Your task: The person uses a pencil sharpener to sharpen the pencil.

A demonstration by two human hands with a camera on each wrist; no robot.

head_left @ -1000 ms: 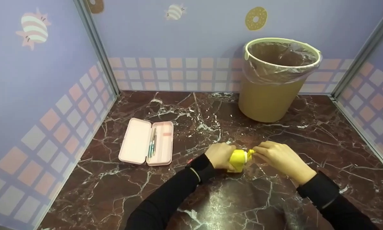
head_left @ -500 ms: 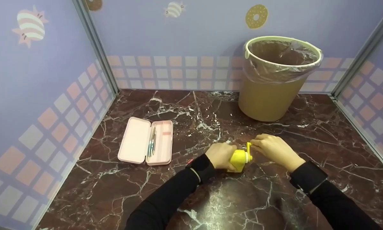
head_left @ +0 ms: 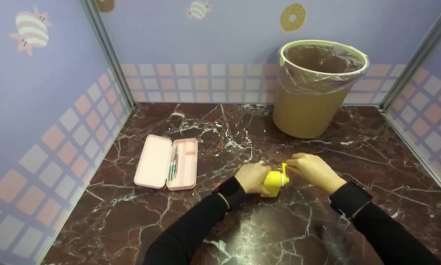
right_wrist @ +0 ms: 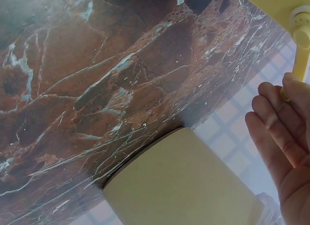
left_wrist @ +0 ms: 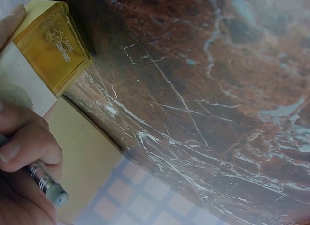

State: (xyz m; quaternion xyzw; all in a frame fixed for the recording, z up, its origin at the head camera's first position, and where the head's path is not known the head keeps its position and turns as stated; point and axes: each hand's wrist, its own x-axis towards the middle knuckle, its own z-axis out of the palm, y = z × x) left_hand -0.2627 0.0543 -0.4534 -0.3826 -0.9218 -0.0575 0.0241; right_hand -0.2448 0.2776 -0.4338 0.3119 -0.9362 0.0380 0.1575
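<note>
A yellow hand-crank pencil sharpener [head_left: 272,183] is gripped around its body by my left hand [head_left: 253,178], close over the table. The left wrist view shows its see-through yellow shavings bin [left_wrist: 58,48] with dark shavings inside. A pencil [left_wrist: 42,179] with a metal band and an eraser end sticks out between the curled left fingers, its other end hidden. My right hand [head_left: 309,168] pinches the knob end of the crank handle [head_left: 284,169], which points up from the hub. In the right wrist view, thumb and forefinger meet at that yellow crank [right_wrist: 301,65].
An open pink pencil case [head_left: 188,176] with several thin pencils [head_left: 174,165] lies at the left. A beige waste bin [head_left: 301,114] with a clear liner stands at the back right. Small white crumbs dot the marbled table [head_left: 220,221]; patterned panels [head_left: 205,44] enclose it.
The right hand has turned the crank from pointing toward the right hand to pointing up, moving slightly up and left. The left hand keeps its grip on the sharpener.
</note>
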